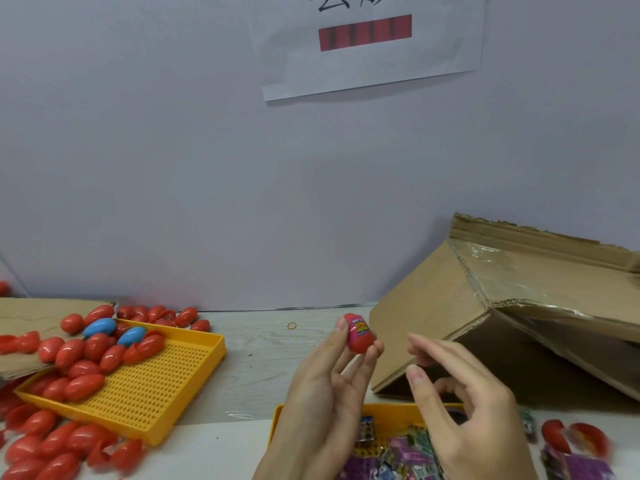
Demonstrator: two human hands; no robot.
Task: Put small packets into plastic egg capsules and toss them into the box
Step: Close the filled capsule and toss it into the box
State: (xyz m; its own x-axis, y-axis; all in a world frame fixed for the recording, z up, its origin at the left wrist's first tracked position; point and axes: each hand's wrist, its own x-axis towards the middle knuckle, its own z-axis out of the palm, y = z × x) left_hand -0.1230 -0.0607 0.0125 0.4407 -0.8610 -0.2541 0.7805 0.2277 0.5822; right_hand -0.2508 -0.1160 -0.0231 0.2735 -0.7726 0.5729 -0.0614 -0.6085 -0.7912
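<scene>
Left hand: 1 red egg capsule is being pinched at the fingertips, long axis near upright, above the table. Right hand: fingers are being held loosely spread, nothing gripped. Cardboard box is lying just right of the capsule, nearer the right hand. Packets are lying below both hands.
</scene>
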